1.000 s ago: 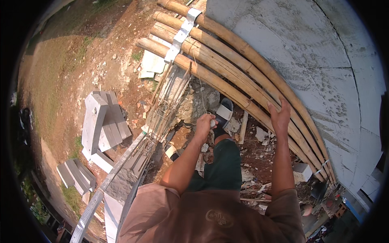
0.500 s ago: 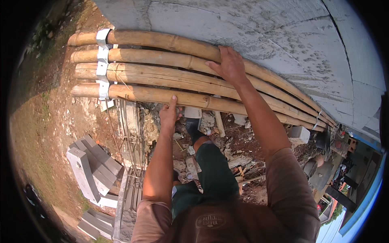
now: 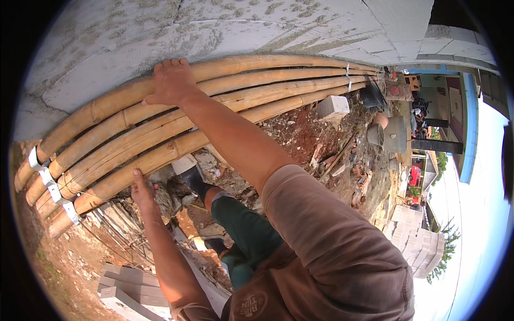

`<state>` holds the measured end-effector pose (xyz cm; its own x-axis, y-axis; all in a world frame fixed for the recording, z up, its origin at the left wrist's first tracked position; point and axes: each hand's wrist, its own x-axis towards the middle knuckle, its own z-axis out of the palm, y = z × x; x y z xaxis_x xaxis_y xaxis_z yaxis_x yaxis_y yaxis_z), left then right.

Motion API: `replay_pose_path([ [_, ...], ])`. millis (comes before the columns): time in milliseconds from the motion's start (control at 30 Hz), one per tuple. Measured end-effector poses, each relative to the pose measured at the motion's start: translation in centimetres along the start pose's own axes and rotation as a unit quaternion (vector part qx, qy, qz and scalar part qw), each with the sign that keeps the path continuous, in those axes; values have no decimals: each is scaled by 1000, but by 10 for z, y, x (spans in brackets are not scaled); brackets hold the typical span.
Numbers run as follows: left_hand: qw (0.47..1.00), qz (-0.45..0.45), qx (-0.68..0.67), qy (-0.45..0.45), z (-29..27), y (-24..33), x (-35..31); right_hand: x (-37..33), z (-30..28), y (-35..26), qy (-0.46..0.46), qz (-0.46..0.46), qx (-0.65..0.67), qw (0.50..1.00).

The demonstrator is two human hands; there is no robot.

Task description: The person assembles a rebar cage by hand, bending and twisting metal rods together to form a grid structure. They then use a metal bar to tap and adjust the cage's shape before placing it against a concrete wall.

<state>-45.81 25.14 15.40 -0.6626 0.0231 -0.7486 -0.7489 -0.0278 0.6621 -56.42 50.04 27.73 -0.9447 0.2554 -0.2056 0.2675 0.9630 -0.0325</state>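
Note:
Several long bamboo poles lie side by side along a grey block wall, bound at their left end by a bent pale metal strip. My right hand is closed over the pole nearest the wall, its fingers hooked over the far side and the thumb toward me. Lower and to the left, my left hand holds the pole closest to me, thumb on its side and fingers curled underneath, partly hidden. Farther right, another thin binding goes round the poles.
The grey wall rises behind the poles. Rubble and reddish soil lie below, with a pale block under the poles. Steel rods stick out at lower left, near stacked grey blocks. More blocks are stacked at right.
My view has swung to the right, showing more of the poles' far end, buildings and sky. Both hands keep their places on the poles.

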Motion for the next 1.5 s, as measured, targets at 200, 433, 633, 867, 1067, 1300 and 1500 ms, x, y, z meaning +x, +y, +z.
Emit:
replay_pose_path([
  [200, 1000, 21, -12, 9, -8, 9, -10, -7, -20, -2, -25, -53, -106, 993],
  [433, 997, 11, -73, -30, -15, 19, -22, -6, -34, -19, -115, -23, 70, 991],
  [633, 991, 28, -126, -43, -2, 2, -16, -34, -48, -3, -9, -50, 76, 996],
  [867, 962, 188, -164, -111, 31, 61, 1, -53, -95, 2, 172, -41, 118, 977],
  [1067, 992, 126, -28, 2, 44, 53, 39, -64, -54, -6, 272, -155, 28, 949],
  [1300, 990, 112, 82, 7, 27, 72, 20, -64, -46, -15, 301, -134, 54, 943],
  [1500, 998, 66, 17, -13, 18, 59, 6, -74, -44, -17, 231, -95, 109, 962],
])
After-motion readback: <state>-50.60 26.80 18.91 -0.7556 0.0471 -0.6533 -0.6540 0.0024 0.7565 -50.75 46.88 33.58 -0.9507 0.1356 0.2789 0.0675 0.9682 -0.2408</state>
